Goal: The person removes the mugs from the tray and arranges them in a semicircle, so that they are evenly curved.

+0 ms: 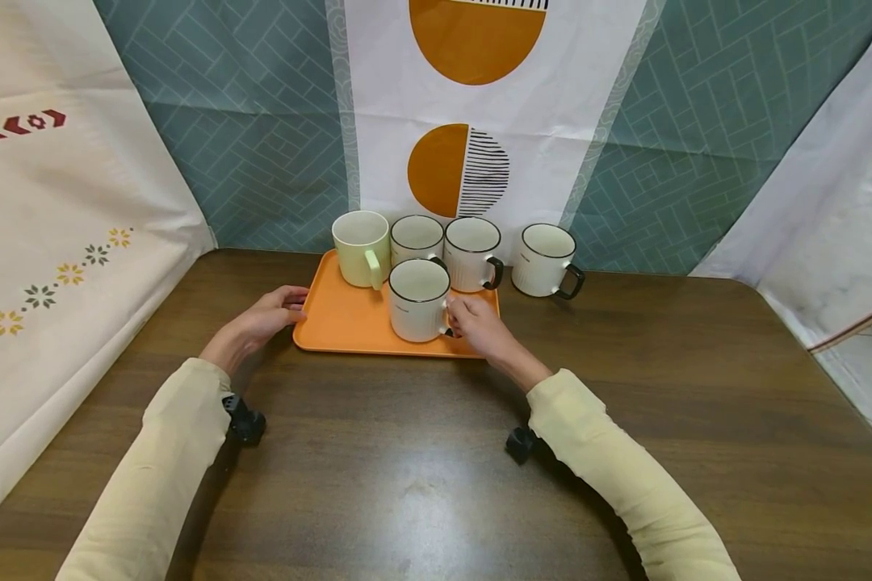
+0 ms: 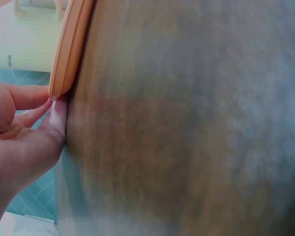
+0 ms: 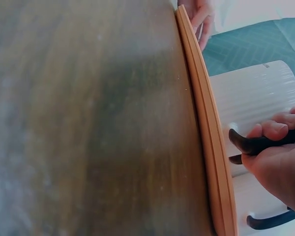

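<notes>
At the front of an orange tray point(image 1: 337, 323) is a white mug point(image 1: 416, 313) with a black rim. My right hand point(image 1: 480, 327) grips its black handle point(image 3: 265, 143), fingers curled round it in the right wrist view. My left hand point(image 1: 267, 313) holds the tray's left edge, with fingertips and thumb at the rim in the left wrist view. Behind the front mug, a pale green mug point(image 1: 356, 252) stands at the tray's back left. Beside it are two more white mugs, one in the middle point(image 1: 412, 242) and one to the right point(image 1: 471, 262), both black-rimmed.
Another white mug point(image 1: 538, 270) with a black handle stands on the brown table point(image 1: 378, 452), just right of the tray. A patterned teal and white cloth point(image 1: 262, 121) hangs close behind the mugs. White embroidered fabric point(image 1: 65, 242) borders the table's left side.
</notes>
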The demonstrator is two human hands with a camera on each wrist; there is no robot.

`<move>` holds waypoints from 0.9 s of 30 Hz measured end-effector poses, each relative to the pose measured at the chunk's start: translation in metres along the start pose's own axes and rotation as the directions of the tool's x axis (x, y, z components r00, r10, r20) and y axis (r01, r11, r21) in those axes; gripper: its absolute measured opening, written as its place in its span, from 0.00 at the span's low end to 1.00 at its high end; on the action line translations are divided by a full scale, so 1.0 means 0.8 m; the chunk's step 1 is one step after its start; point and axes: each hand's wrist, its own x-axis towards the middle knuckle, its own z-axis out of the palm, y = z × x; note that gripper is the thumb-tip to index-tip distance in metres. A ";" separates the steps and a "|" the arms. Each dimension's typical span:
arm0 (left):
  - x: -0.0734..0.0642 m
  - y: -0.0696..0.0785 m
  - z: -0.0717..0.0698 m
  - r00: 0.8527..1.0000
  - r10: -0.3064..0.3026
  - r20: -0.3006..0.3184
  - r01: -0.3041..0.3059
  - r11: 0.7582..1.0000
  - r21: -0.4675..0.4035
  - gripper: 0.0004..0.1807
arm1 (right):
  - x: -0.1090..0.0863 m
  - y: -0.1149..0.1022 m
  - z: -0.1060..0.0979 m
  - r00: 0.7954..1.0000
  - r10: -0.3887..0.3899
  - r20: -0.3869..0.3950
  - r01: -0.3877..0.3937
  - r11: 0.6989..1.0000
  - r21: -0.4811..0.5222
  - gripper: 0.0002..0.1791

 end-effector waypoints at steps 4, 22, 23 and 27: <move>-0.001 0.000 0.000 1.000 -0.012 0.000 0.012 1.000 0.001 0.32 | -0.005 0.000 -0.005 1.000 0.019 -0.007 -0.019 1.000 0.008 0.22; -0.001 0.001 0.000 1.000 -0.015 0.006 0.015 1.000 -0.005 0.33 | -0.041 -0.074 -0.061 0.999 0.011 0.032 -0.012 1.000 0.028 0.22; -0.001 0.000 -0.001 1.000 -0.017 0.006 0.017 1.000 -0.002 0.33 | -0.044 -0.079 -0.064 0.999 0.012 0.032 -0.013 0.999 0.030 0.22; 0.002 0.000 -0.002 1.000 -0.011 0.012 0.011 1.000 0.000 0.33 | -0.055 -0.098 -0.077 1.000 -0.006 0.029 0.004 0.998 0.060 0.21</move>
